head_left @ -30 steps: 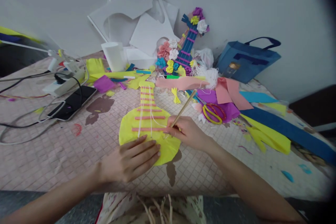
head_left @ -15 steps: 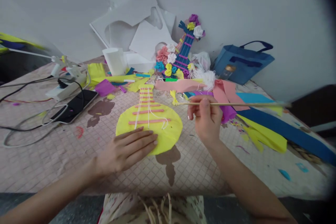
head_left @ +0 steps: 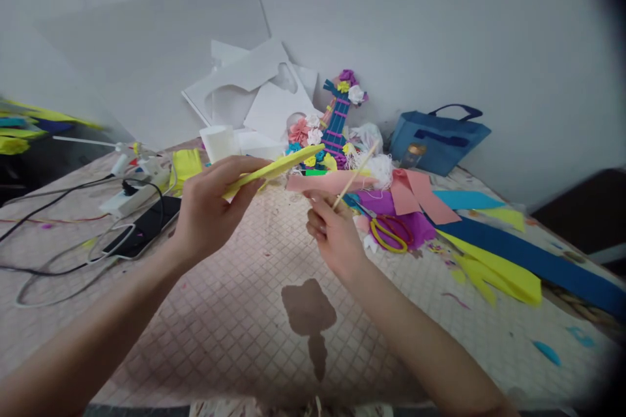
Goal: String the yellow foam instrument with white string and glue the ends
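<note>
My left hand grips a flat yellow paper instrument, lifted off the table and seen almost edge-on. Its decorated face does not show from here. Between the thumb and fingers of my right hand is a thin wooden stick, slanting up to the right. The stick's lower end is mostly hidden by the hand. Scissors with yellow and red handles lie just right of that hand, on purple paper.
A blue paper guitar with paper flowers leans at the back, near white board offcuts. A blue bag stands at right, above paper strips. On the left are a phone, cables and a power strip.
My left hand has raised the yellow instrument from the table and tipped it edge-on. My right hand has moved left and turned the stick from level to slanting. The scissors now show.
</note>
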Demonstrator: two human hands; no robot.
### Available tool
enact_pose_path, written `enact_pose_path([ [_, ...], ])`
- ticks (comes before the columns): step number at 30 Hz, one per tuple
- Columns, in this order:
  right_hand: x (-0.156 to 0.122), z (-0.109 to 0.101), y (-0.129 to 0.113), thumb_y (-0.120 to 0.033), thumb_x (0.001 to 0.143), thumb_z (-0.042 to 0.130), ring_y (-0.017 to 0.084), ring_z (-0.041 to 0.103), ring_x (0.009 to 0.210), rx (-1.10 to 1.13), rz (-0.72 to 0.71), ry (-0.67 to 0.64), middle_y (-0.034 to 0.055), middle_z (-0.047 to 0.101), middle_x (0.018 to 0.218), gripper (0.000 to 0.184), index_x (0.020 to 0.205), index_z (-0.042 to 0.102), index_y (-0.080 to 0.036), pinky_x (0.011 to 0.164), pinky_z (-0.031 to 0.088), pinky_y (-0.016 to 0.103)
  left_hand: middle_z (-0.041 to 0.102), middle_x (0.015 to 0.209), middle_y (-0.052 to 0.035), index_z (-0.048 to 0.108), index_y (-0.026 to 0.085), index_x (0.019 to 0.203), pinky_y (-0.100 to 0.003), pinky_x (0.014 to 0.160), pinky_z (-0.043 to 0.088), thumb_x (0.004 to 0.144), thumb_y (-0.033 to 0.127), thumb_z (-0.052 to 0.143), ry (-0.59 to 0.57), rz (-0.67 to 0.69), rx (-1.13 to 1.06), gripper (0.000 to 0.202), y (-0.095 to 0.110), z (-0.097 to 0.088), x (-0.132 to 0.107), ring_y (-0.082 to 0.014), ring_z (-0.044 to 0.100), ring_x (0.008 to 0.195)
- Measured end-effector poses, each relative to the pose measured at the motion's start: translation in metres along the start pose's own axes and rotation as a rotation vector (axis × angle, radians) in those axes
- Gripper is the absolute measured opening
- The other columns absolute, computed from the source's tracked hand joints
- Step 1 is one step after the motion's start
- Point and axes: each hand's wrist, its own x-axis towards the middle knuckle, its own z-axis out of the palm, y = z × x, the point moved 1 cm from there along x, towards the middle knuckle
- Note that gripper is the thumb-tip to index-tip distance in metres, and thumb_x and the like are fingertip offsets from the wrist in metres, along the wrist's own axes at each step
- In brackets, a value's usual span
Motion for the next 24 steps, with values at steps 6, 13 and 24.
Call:
enact_pose_path([
  [6,0.020,0.033,-0.004,-0.024,0.071,0.067,0.003,0.015,0.039,0.051,0.028,-0.033,-0.0098,0.025,0.050,0.010,0.075,0.061,-0.018,0.038,0.007,0.024,0.071,0.095,-0.0021,0.065,0.021,0.102,-0.027,0.076,0.053,0.085,0.016,0.059,-0.005,-0.006,0.002,0.019,0.001,0.000,-0.001,-0.0152,0.066,0.085],
  [13,0.023,0.040,-0.005,-0.018,0.073,0.064,0.002,0.016,0.038,0.060,0.031,-0.024,-0.0104,0.026,0.049,0.007,0.071,0.057,-0.016,0.039,0.008,0.024,0.071,0.094,-0.0021,0.065,0.022,0.103,-0.027,0.076,0.052,0.085,0.018,0.059,-0.004,-0.001,0.032,0.019,0.002,0.002,-0.004,-0.0157,0.066,0.084],
  [24,0.024,0.039,-0.008,-0.019,0.071,0.064,0.002,0.019,0.037,-0.016,-0.038,-0.022,-0.0104,0.031,0.047,0.012,0.068,0.053,-0.018,0.038,0.011,0.022,0.071,0.097,-0.0019,0.064,0.024,0.105,-0.030,0.080,0.053,0.087,0.019,0.057,-0.028,0.028,0.059,0.020,0.004,0.005,-0.009,-0.0168,0.066,0.088],
])
